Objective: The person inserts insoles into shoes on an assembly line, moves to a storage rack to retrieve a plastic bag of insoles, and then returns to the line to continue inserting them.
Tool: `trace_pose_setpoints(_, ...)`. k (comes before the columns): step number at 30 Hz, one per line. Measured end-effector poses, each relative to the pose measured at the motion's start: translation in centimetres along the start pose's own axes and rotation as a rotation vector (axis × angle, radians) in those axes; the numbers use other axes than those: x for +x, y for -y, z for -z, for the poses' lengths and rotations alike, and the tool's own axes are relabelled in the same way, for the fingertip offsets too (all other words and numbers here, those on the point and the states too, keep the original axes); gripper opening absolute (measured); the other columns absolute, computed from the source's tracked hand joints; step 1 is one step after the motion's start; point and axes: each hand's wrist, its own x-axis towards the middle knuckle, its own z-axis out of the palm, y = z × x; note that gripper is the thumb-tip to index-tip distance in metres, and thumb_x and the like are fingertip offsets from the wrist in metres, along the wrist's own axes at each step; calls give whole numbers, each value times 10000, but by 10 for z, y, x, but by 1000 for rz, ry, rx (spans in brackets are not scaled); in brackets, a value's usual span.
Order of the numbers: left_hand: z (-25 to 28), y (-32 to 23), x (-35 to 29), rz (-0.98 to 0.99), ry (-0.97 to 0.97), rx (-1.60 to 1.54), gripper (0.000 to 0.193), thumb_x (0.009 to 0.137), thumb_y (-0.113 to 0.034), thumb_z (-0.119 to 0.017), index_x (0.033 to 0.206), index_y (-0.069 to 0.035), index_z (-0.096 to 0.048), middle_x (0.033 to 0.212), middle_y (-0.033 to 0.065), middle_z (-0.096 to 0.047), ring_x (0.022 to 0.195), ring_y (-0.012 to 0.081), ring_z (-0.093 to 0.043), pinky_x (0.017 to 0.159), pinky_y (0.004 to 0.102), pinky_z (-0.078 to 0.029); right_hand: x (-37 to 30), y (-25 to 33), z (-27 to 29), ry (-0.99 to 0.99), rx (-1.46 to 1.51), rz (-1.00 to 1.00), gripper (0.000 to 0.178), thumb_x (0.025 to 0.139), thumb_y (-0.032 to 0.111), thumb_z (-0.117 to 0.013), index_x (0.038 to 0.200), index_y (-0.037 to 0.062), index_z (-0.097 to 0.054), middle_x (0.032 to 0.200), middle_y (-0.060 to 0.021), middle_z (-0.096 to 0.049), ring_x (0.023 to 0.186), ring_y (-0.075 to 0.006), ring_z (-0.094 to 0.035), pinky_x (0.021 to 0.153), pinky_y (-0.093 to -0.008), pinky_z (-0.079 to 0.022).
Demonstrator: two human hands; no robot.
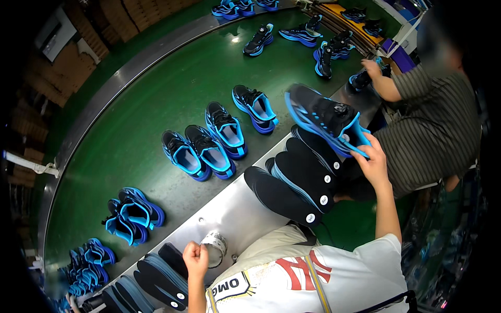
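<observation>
My right hand (373, 163) grips a black and blue sneaker (326, 117) by its heel collar, raised over the right end of the metal ledge with the toe pointing up and left. My left hand (195, 259) is closed like a fist beside a whitish, smeared cup (214, 249) on the ledge; whatever its fingers hold, if anything, is hidden. Below the held sneaker lie stacked black insoles (297, 180) with round white stickers at their heels. More black insoles (159, 279) lie in stacks left of my left hand.
Several matching sneakers (224, 128) stand on the green belt (99, 156) ahead, with others (86, 266) bunched at the far left. A metal rail (78, 122) curves round the belt's far side. At the right, a co-worker in a striped shirt (428, 125) reaches toward another shoe.
</observation>
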Motion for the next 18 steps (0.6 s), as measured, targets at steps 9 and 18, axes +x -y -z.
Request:
trace_pose_setpoints(9,-36,-20,-8,-370,5,533,166,623,-57,-591,675,-43,-434,619,114,-440,586,299,-441,566,369,-355,-50,-111,-57,247,33,-299,182,636,148,-671,727,5,-605,1060,-173,-503,938,-330,-503,802,-330,-396)
trace_pose_setpoints(18,-35,-14,-18,-368,-11,680,212,675,-34,-571,879,-1,-522,762,125,-557,728,284,-528,708,359,-394,-36,24,-51,304,102,109,236,692,144,-597,877,6,-552,944,-156,-517,901,-322,-477,780,-373,-391)
